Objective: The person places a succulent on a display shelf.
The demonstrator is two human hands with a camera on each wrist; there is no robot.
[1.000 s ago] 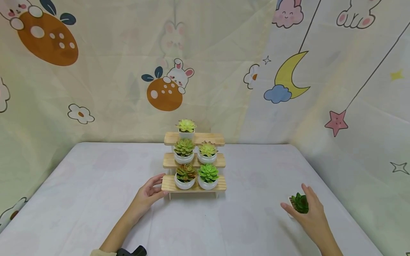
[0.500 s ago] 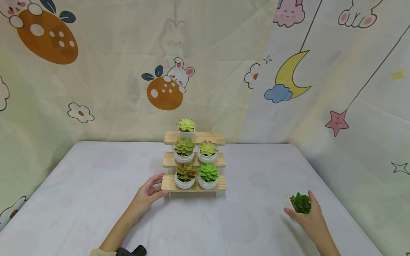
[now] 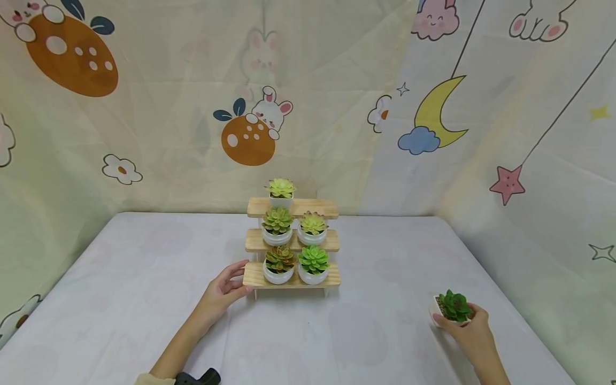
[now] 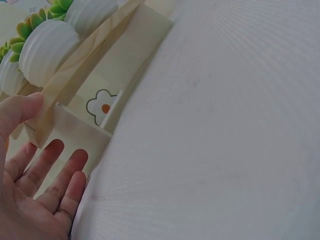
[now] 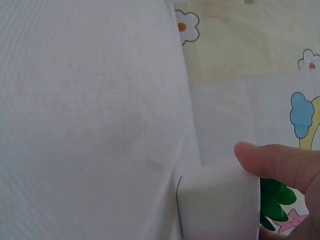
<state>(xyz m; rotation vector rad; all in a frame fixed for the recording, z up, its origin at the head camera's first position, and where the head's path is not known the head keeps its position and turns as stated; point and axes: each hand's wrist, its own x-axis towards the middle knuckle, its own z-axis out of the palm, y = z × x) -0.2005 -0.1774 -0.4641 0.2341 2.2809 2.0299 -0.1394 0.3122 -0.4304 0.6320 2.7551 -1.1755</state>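
A three-step wooden plant stand (image 3: 333,278) stands at the middle of the table, bearing several potted succulents. My left hand (image 3: 220,297) holds the left end of its lowest board. In the left wrist view the thumb (image 4: 22,111) lies against the board's end, and the other fingers extend below it. At the right, my right hand (image 3: 476,337) grips a dark green succulent (image 3: 454,306) in a white square pot. The right wrist view shows the thumb (image 5: 275,160) at the rim of the pot (image 5: 220,205); the other fingers are mostly hidden there.
On the stand, the top board carries one light green succulent (image 3: 280,188), and the lower boards carry two pots each. A white cloth covers the table (image 3: 375,342). Printed curtains (image 3: 337,107) hang behind and at both sides.
The right hand was spread around the dark green succulent; its thumb and fingers have closed on the pot, which now looks slightly tilted. The left hand and the stand stay put.
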